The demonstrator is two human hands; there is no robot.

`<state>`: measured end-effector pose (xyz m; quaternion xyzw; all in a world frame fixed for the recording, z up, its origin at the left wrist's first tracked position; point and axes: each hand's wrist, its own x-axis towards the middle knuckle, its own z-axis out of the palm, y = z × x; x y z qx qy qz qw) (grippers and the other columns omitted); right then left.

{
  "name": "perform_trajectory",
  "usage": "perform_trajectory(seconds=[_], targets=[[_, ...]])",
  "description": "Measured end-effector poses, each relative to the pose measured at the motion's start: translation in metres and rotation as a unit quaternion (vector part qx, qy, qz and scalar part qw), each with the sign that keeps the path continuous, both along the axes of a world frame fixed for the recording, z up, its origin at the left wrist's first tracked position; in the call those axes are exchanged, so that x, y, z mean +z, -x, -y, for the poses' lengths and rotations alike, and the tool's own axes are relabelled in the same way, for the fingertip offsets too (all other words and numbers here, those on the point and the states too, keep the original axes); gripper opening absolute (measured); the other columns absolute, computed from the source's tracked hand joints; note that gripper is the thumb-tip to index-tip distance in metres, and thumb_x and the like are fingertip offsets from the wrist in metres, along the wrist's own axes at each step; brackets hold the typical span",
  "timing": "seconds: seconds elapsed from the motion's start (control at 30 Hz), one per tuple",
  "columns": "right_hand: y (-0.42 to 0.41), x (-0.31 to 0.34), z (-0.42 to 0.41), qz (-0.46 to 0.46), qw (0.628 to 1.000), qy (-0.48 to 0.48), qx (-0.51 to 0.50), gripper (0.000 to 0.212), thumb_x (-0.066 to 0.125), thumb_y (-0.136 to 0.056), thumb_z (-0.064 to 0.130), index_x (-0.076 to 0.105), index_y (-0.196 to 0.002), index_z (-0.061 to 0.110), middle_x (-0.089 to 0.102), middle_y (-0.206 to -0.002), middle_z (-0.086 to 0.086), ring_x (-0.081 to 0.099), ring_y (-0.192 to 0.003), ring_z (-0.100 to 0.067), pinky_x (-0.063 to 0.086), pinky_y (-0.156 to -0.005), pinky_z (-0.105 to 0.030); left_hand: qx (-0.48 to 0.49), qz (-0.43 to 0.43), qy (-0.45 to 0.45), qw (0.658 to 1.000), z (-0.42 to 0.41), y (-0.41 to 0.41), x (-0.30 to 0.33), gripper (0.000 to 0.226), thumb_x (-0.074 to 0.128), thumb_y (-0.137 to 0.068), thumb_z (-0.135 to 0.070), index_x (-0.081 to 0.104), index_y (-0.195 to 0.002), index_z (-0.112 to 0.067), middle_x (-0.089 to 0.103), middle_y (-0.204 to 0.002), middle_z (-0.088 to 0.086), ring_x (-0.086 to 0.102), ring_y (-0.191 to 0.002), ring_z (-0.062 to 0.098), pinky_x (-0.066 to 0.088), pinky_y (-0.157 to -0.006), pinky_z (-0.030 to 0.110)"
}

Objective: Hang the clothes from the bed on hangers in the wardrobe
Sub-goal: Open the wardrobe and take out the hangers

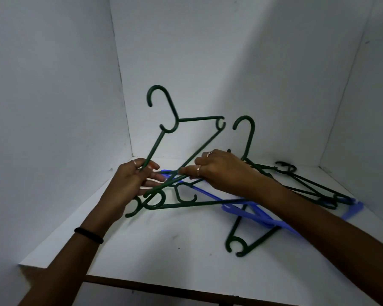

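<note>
Hands work a tangle of hangers on the white wardrobe shelf (pixel 164 246). Left hand (pixel 133 182) pinches the raised green hanger (pixel 177 123) by its lower arm. Right hand (pixel 219 171), just beside, fingers curled on that hanger's bar. Blue hanger (pixel 259 215) lies beneath both grips, more green hangers (pixel 314 186) beyond the right wrist.

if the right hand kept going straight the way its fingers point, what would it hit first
Probably the left hand: the right hand points leftward along the raised dark green plastic hanger that both hands hold, with little between them, though depth is unclear.
</note>
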<state>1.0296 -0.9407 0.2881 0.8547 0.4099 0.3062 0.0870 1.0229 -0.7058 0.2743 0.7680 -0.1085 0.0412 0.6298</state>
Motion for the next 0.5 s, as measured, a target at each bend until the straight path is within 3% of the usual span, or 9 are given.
perform_trajectory(seconds=[0.07, 0.17, 0.33, 0.5], targets=[[-0.006, 0.003, -0.010, 0.070, 0.996, 0.035, 0.030, 0.048, 0.055, -0.081, -0.005, 0.066, -0.119, 0.022, 0.057, -0.071, 0.000, 0.054, -0.064, -0.021, 0.041, -0.058, -0.030, -0.042, -0.024, -0.005, 0.999, 0.003, 0.005, 0.006, 0.022, 0.043, -0.102, -0.017, 0.062, -0.100, -0.007, 0.075, -0.088, 0.009, 0.072, -0.079, 0.020, 0.054, -0.058, 0.021], [-0.009, 0.012, -0.028, 0.130, 0.986, 0.077, 0.069, 0.049, 0.038, -0.083, -0.001, 0.067, -0.114, 0.024, 0.055, -0.073, 0.001, 0.052, -0.068, -0.020, 0.036, -0.062, -0.030, -0.101, -0.054, -0.018, 0.993, 0.002, 0.012, 0.009, 0.024, 0.041, -0.103, -0.019, 0.062, -0.102, -0.007, 0.075, -0.089, 0.010, 0.073, -0.083, 0.025, 0.056, -0.069, 0.025], [-0.017, 0.020, -0.052, 0.148, 0.979, 0.088, 0.111, 0.040, 0.041, -0.088, 0.001, 0.066, -0.110, 0.022, 0.057, -0.081, -0.002, 0.051, -0.074, -0.021, 0.030, -0.068, -0.030, -0.058, -0.058, 0.015, 0.997, -0.006, 0.016, 0.005, 0.023, 0.039, -0.103, -0.017, 0.059, -0.095, -0.009, 0.058, -0.063, 0.007, 0.055, -0.047, 0.020, 0.044, -0.045, 0.022], [-0.026, 0.024, -0.081, 0.181, 0.972, 0.076, 0.133, 0.040, 0.038, -0.088, 0.001, 0.069, -0.104, 0.022, 0.056, -0.086, -0.002, 0.051, -0.077, -0.020, 0.036, -0.069, -0.033, -0.032, -0.078, 0.080, 0.993, -0.020, 0.018, 0.001, 0.029, 0.036, -0.104, -0.026, 0.056, -0.089, -0.011, 0.042, -0.059, 0.005, 0.026, -0.037, 0.009, 0.026, -0.037, 0.018]])
